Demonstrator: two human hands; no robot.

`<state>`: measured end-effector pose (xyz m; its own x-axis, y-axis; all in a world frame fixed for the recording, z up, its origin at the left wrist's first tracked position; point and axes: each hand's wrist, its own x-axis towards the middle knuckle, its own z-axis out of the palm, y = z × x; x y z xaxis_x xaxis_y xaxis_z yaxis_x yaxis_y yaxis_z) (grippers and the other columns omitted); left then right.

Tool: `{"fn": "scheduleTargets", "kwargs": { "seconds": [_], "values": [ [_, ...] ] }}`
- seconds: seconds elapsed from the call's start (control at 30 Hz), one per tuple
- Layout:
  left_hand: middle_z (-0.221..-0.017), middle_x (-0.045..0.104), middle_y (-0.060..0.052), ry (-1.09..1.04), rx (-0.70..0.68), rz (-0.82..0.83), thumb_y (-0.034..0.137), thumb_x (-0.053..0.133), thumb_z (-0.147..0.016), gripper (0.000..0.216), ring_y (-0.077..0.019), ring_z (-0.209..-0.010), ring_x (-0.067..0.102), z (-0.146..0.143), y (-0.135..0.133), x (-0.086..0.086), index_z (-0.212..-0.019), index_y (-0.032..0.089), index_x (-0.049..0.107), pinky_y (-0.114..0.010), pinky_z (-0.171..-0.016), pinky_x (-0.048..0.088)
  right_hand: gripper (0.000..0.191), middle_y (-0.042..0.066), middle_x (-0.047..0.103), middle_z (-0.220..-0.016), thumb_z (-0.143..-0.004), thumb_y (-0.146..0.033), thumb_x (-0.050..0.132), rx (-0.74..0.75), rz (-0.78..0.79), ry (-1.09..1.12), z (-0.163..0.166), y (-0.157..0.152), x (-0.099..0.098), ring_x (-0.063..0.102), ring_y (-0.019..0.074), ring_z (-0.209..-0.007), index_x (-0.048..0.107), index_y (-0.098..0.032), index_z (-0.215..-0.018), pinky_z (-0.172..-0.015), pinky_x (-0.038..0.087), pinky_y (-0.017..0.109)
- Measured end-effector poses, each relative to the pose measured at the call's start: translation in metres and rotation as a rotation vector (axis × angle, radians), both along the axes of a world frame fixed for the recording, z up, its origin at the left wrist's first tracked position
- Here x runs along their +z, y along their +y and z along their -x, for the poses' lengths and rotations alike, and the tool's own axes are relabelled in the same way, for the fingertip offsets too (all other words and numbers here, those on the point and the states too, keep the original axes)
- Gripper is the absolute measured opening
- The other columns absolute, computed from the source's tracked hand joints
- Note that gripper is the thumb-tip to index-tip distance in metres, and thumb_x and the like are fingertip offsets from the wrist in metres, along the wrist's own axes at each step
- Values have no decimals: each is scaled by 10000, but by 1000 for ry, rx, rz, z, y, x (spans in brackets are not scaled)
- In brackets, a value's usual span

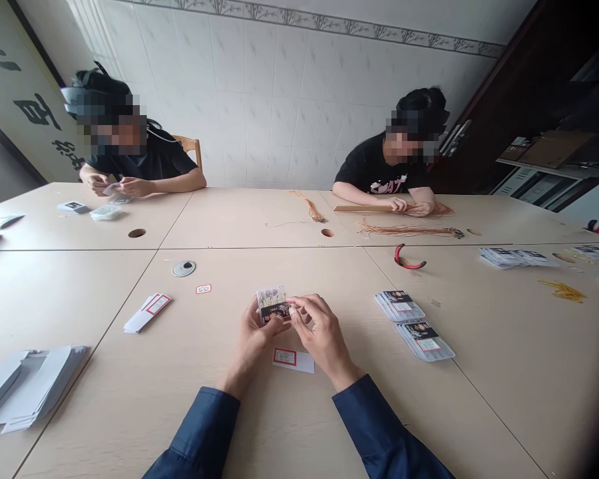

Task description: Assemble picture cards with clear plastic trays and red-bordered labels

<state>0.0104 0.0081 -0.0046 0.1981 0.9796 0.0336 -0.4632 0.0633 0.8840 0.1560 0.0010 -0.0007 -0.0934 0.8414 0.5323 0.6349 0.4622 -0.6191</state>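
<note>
A small clear plastic box (272, 298) with a black printed label is held upright over the table, several pale pieces showing inside it. My left hand (260, 327) is closed around its left side and lower edge, thumb across the front. At the box's right edge, my right hand (324, 326) is closed, thumb and fingertips gripping that side. Just below the hands lies a white paper strip (306, 362) with a red-framed sticker. To the right of my hands, two stacks of similar flat boxes, a rear stack (392, 307) and a front stack (432, 349), rest on the table.
Folded white paper (44, 382) and labelled strips (142, 318) lie left. Red-handled pliers (406, 261) are beyond the stacks, yellow strips (564, 291) farther right. Two co-workers sit opposite, one handling clear packs (106, 212), the other orange cords (409, 229). Cable holes (136, 233) pierce the table.
</note>
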Motion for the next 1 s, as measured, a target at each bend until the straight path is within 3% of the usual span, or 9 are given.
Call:
{"fn": "scheduleTargets", "kwargs": {
  "seconds": [0.43,0.67,1.0],
  "values": [
    [-978,710,-58,41,22,-14,231,700,-765,312,-197,-887,669,-2,-1,2,-1060,183,609,-372,-869,537,153,63,630,-1004,-931,-196,491,12,42,41,2,0,0,616,199,-909,628,-230,-990,-796,548,344],
    [-986,696,-57,41,16,-34,221,664,-798,296,-194,-906,656,-1,-2,6,-1083,181,593,-386,-892,533,220,65,631,-1029,-944,-209,479,8,49,43,2,0,-1,625,194,-889,627,-241,-1104,-795,553,343],
    [-943,685,-46,50,23,-28,196,652,-792,265,-183,-879,648,0,-3,5,-1050,173,595,-385,-886,537,202,63,653,-1016,-932,-200,488,23,39,68,2,0,0,629,190,-862,657,-234,-1035,-778,560,350]
  ]
}}
